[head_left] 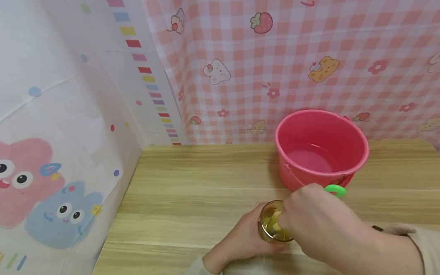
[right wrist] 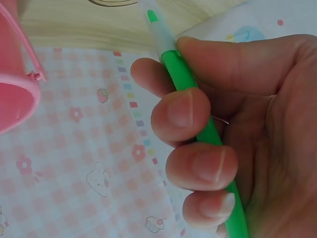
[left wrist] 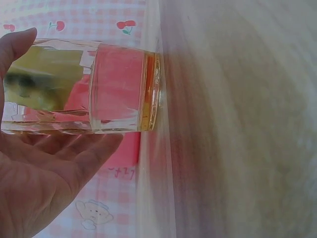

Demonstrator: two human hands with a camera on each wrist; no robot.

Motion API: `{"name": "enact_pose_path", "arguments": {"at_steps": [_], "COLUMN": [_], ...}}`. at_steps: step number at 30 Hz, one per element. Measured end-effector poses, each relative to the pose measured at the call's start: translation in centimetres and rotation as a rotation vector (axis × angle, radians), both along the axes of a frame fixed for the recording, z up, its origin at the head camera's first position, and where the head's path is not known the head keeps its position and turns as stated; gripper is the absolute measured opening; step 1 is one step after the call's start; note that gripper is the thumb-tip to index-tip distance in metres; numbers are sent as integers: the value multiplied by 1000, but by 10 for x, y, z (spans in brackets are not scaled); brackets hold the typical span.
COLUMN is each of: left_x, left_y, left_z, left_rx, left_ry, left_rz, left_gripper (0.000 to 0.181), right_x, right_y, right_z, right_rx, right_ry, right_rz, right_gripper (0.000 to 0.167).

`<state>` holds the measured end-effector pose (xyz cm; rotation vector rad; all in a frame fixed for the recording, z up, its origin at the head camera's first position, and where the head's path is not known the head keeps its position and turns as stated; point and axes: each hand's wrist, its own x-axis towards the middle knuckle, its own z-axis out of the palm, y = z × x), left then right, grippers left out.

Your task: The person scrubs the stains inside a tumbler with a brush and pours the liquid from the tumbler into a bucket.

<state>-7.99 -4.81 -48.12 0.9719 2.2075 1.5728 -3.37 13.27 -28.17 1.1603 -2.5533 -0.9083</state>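
Observation:
My left hand [head_left: 244,238] grips an amber-tinted glass cup [left wrist: 119,89], thumb on one side and fingers on the other. The cup stands upright above or on the wooden table; the head view does not tell which. Inside it is a yellow-green sponge head [left wrist: 54,74] with a dark patch. Over the cup's mouth, my right hand [head_left: 321,219] holds a cup brush by its green handle [right wrist: 178,72], fingers curled around it. The handle's looped end [head_left: 336,189] pokes out behind that hand. Where the brush shaft meets the sponge is hidden in the head view.
A pink bucket [head_left: 284,153] stands at the back right of the wooden table [head_left: 178,189], just beyond the right hand, with what looks like shallow water inside. Behind the table hangs a pink checked cloth [head_left: 238,49]; a white printed cloth [head_left: 74,132] covers the left side.

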Motion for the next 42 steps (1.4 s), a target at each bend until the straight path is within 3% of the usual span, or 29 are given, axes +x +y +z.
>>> {"name": "enact_pose_path", "arguments": {"at_steps": [7,13,18,21,30,42], "left_x": [-1,-1,-1,0,1,1], "left_y": [0,-1,-1,-1,-1,-1], "left_z": [0,-1,-3,-3,0,0], "left_rx": [7,-22,26,37,-13,-7], "left_ry": [-19,9,-31,-51,-46,-19], "left_rz": [-6,-3,-19,-26,1,10], "left_gripper": [84,87,78,84,89,89], "right_x": [1,-2,-11,-15,-23,-11], "right_y": [-10,-25,-32,-30,-22,-7], "right_z": [1,7,13,17,21,14], "right_rx": [-21,54,113,120,43,-39], "right_ry": [-14,18,11,24,28,-28], "right_rz": [37,31,8,-6,-67,-93], "right_gripper": [27,27,31,33,28,29]}}
